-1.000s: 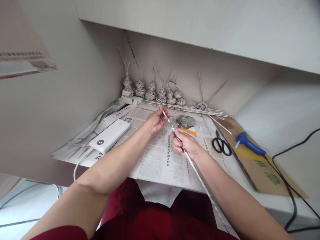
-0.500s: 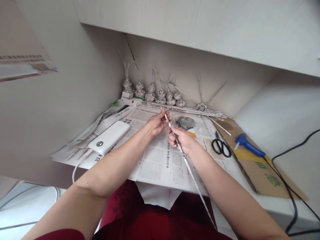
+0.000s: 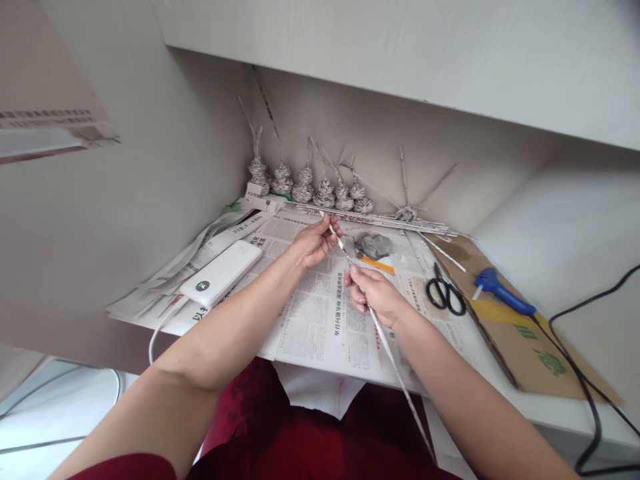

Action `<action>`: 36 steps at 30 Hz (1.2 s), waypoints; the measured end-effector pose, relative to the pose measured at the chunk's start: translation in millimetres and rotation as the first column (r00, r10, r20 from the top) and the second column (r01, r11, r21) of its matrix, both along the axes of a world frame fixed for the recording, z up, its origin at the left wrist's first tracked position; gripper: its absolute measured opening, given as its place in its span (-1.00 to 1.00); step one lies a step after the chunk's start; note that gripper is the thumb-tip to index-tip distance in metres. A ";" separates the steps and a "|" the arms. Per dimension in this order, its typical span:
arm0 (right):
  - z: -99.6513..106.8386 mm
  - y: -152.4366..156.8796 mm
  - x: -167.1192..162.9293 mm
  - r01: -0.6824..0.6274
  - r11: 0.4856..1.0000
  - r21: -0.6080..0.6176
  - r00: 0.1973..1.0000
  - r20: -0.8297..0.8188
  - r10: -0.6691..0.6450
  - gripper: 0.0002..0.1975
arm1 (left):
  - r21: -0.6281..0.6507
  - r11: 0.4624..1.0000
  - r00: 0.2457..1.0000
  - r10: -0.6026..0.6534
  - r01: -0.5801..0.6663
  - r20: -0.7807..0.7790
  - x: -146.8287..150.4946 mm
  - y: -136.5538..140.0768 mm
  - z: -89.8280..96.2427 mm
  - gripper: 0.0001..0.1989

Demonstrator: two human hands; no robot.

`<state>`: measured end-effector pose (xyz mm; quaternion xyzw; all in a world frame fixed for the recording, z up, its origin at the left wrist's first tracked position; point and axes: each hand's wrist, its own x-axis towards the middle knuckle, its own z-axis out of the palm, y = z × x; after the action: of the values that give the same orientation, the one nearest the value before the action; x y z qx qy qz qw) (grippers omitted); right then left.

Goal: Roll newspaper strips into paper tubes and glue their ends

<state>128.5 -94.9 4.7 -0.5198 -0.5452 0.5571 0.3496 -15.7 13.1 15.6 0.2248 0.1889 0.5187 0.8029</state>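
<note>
A long, thin rolled paper strip runs slantwise through both hands, and its lower end trails down over my lap. My left hand pinches it near its upper tip, above the newspaper. Lower down and to the right, my right hand is closed round the same strip. A short stretch of it shows between the hands. Beyond them lie several straight paper rods. Behind the rods stands a row of small gourd-shaped woven paper pieces, with loose rod ends sticking up.
Newspaper covers the tabletop. On the left lies a white power bank with a cable. To the right are black scissors, a blue glue gun on cardboard, and a grey lump. A board overhangs the back.
My right hand has slid down along the strip, a little right and towards me, so more strip shows between the hands. My left hand stays almost in place.
</note>
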 end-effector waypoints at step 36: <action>11.2 -21.1 19.0 -0.096 0.973 -0.211 0.978 -0.200 0.053 -0.61 | -0.019 1.000 0.994 0.003 -0.005 -0.106 3.4 1.2 -9.2 -0.79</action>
<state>147.6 -116.1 15.9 -0.4779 -0.4628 0.6746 0.3201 -12.3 14.3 6.4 0.2438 0.2367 0.5058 0.7929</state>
